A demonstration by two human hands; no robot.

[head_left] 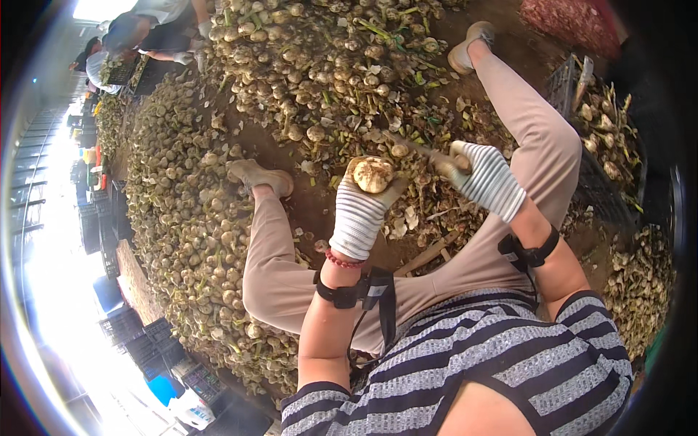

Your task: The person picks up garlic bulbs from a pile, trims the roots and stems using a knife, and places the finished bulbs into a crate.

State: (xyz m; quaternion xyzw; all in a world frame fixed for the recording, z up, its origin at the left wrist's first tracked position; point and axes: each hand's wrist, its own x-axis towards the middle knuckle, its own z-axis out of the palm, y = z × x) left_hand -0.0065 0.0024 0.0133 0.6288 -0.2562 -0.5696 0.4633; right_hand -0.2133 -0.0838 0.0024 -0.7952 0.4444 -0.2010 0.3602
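My left hand (359,212), in a striped glove with a soiled palm, is closed around a garlic bulb (374,175) in front of my body. The pale bulb faces up between the fingers. To its right, my right hand (486,179) wears a matching glove and grips a knife (411,145) that looks thin and brownish. Its blade points left, above and beyond the bulb, apart from it; motion smears its outline. Under both hands lie cut stems and dry skins (411,218) between my spread legs.
Heaped garlic (196,240) covers the ground at left and ahead. A dark crate (600,182) of stemmed garlic stands by my right knee; a red mesh sack (571,25) lies far right. Another person (149,36) works at the far left. Stacked crates (149,341) line the left side.
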